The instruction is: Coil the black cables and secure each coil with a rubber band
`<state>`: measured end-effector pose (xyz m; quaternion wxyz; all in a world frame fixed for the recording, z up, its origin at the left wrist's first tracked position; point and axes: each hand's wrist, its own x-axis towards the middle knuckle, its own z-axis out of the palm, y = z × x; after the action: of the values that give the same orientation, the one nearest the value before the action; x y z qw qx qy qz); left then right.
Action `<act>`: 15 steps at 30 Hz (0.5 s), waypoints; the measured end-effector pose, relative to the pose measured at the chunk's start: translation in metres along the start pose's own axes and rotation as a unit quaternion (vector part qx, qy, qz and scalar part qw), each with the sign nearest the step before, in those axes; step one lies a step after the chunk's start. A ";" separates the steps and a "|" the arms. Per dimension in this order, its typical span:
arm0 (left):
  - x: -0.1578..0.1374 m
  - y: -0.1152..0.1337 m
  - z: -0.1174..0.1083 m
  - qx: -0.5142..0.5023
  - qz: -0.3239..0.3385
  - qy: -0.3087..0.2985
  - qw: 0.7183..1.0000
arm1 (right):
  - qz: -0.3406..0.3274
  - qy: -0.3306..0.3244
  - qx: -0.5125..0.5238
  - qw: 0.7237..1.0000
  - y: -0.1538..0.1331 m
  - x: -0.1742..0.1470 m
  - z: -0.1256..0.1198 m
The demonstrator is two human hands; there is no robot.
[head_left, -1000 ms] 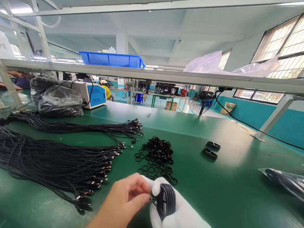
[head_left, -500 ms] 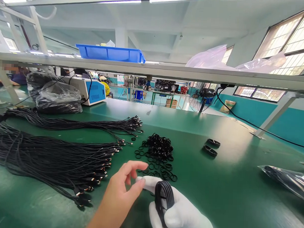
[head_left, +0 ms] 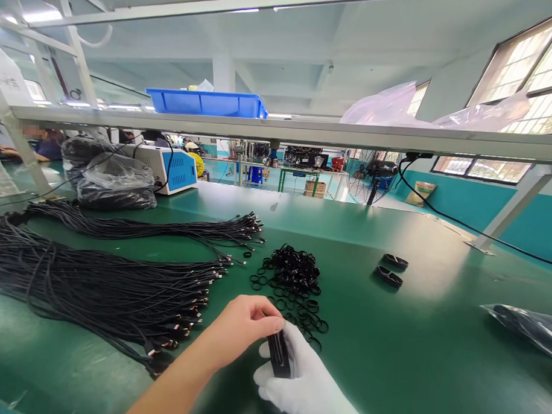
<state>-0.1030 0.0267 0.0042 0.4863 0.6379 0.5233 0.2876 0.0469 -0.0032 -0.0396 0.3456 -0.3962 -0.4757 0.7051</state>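
Note:
My right hand (head_left: 304, 371), in a white glove, is wrapped around a coiled black cable (head_left: 278, 355), which stands on end in front of the palm. My bare left hand (head_left: 250, 319) is closed over the upper end of that coil, thumb and fingers pinched together; whether a ring is between them is hidden. Just beyond the hands lies a pile of small black rings (head_left: 296, 269), with looser ones spread toward me. Two finished-looking cable coils (head_left: 389, 276) lie apart on the right side of the green table (head_left: 415, 357).
Long black cables (head_left: 119, 280) with metal plugs cover the left of the table. Behind them are a plastic bag of dark items (head_left: 116, 180) and a blue-white machine (head_left: 178, 167). A shelf beam (head_left: 306, 131) crosses above, carrying a blue tray (head_left: 207, 103). A clear bag (head_left: 525, 327) lies far right.
My left hand has moved from the right index fingertip onto the coil's upper end. The coil has turned more edge-on to me, and the view has shifted slightly.

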 end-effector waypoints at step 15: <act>-0.004 -0.007 0.019 0.079 -0.006 0.086 0.993 | -0.012 -0.105 0.097 0.990 0.003 -0.002 -0.006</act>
<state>-0.0909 0.0165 -0.0087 0.3894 0.6441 0.5877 0.2968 0.0525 -0.0032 -0.0434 0.3390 -0.2794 -0.4437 0.7812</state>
